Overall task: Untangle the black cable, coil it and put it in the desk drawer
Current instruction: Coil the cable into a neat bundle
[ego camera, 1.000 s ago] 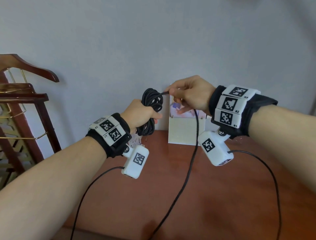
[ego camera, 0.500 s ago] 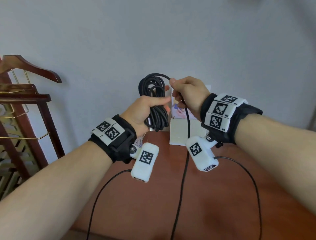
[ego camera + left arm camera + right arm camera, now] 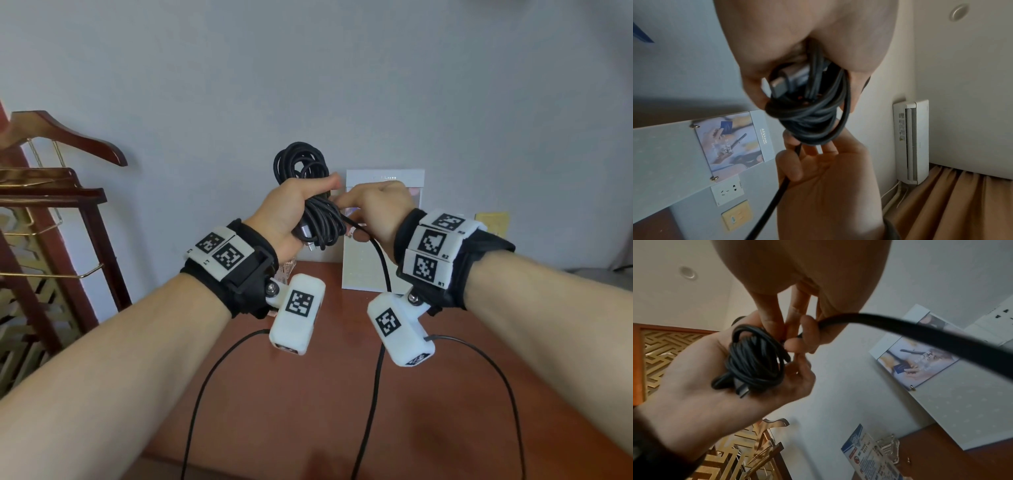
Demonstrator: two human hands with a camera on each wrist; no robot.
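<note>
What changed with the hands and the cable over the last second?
The right hand brought its strand down from above the coil to beside the left hand, laying another loop. The left hand kept gripping the black cable coil; the loose end still trails over the desk.

matt black cable (image 3: 318,219), glossy wooden desk (image 3: 342,404)

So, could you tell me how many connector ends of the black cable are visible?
1: a connector sticks out below the coil gripped in the left hand. The other end is hidden, somewhere beyond the strand the right hand pinches.
</note>
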